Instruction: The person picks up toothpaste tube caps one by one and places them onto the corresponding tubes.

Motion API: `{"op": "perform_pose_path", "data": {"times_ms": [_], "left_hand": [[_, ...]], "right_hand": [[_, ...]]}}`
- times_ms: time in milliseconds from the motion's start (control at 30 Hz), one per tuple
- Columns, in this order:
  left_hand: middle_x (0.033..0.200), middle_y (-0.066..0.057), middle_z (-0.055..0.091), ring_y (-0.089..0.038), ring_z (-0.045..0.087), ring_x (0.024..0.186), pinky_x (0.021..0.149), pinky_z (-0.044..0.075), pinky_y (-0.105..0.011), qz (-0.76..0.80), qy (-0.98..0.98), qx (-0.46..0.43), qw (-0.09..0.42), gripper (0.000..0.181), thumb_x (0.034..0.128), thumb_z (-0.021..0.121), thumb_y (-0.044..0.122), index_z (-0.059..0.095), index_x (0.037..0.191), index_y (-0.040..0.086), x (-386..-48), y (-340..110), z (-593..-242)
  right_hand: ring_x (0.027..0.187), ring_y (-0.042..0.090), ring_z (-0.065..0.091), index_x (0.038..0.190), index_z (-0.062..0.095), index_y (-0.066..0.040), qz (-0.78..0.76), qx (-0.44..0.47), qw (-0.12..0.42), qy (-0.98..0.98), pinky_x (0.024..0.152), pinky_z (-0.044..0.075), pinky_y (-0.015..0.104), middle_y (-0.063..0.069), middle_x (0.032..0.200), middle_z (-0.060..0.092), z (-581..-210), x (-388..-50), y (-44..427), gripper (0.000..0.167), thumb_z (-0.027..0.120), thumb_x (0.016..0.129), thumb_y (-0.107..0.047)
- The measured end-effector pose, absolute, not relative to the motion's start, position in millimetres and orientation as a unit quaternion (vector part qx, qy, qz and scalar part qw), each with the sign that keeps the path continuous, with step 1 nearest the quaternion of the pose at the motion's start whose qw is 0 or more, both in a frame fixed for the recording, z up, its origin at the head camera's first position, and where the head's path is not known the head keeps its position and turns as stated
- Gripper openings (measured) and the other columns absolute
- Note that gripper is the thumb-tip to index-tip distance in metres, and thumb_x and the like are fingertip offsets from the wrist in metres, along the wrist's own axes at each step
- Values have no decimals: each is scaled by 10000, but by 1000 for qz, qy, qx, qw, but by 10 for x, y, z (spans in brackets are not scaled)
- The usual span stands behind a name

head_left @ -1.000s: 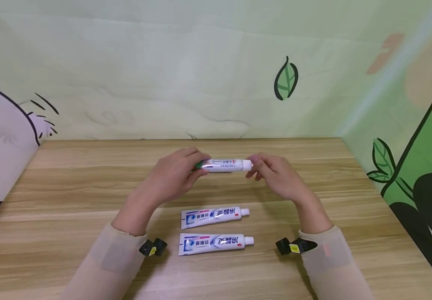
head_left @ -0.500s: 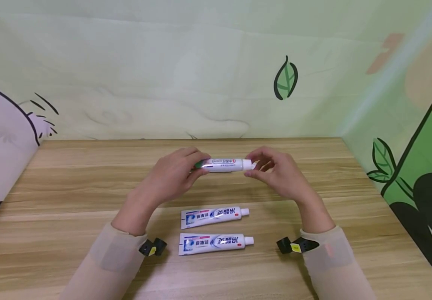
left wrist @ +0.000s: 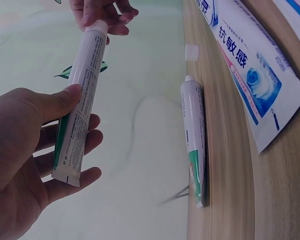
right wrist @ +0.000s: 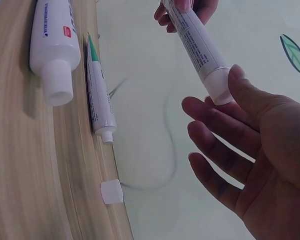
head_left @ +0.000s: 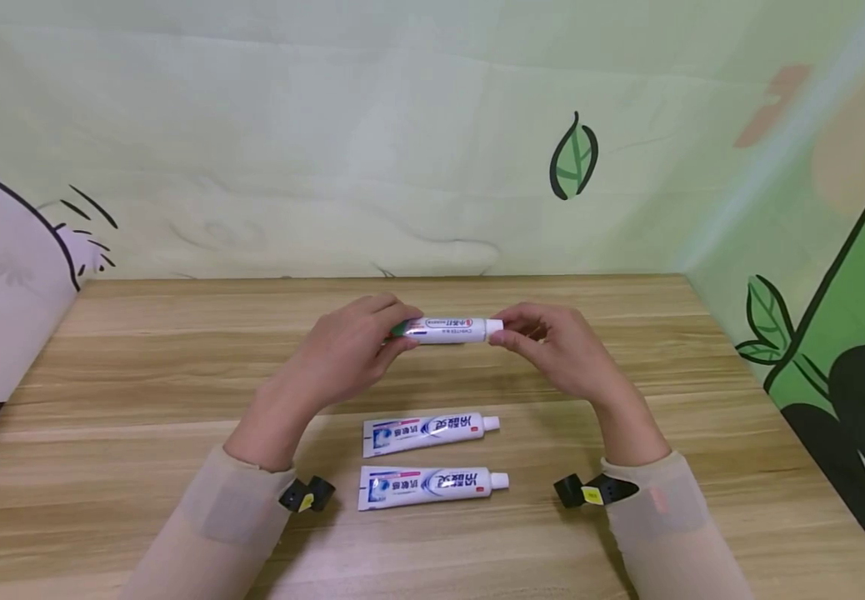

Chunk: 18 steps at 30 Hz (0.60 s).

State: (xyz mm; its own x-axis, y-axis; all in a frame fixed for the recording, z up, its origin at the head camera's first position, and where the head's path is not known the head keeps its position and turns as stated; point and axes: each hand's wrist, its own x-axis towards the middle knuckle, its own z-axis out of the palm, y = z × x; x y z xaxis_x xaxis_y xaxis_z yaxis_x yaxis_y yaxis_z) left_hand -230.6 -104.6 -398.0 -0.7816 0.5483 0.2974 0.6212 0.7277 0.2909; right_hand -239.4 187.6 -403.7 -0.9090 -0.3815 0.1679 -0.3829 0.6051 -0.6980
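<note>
Gripping green-white tube (head_left: 443, 331) w/ left hand (head_left: 350, 343), pinching its cap (right wrist: 219, 86) w/ right hand (head_left: 558, 348); prob. not yet finishing; not touching loose cap (right wrist: 111, 192) near seemingly uncapped tube (right wrist: 101, 95) on desk (head_left: 177, 358).

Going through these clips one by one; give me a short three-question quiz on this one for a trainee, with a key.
1. Which hand pinches the white cap of the held tube?
2. True or false: the two blue-and-white tubes lie nearer the person than the green-and-white tube on the table.
3. Not counting the held tube, how many tubes lie on the table? a) two b) three c) four

Key
1. The right hand.
2. True.
3. b: two blue-and-white, one green-and-white; the wrist views show the last clearly.
</note>
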Motion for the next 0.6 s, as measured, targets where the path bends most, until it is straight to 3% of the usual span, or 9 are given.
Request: {"op": "perform_pose_path", "data": {"times_ms": [267, 600], "left_hand": [[1135, -29, 708, -167, 641, 910, 795, 577, -347, -188, -924, -319, 95, 322, 1027, 669, 278, 692, 1295, 103, -2305, -1044, -3985], [1152, -35, 706, -170, 653, 943, 827, 583, -352, -191, -923, -322, 93, 329, 1026, 668, 279, 689, 1302, 101, -2297, -1033, -3985]], "right_hand": [[925, 259, 666, 1118, 750, -91, 391, 225, -21, -892, 783, 531, 355, 24, 970, 787, -4051, -2397, 1875, 233, 567, 1081, -230], [843, 225, 657, 1061, 753, -48, 388, 217, -39, -895, 766, 546, 354, 38, 849, 763, -4109, -2409, 1864, 374, 457, 1122, -270]]}}
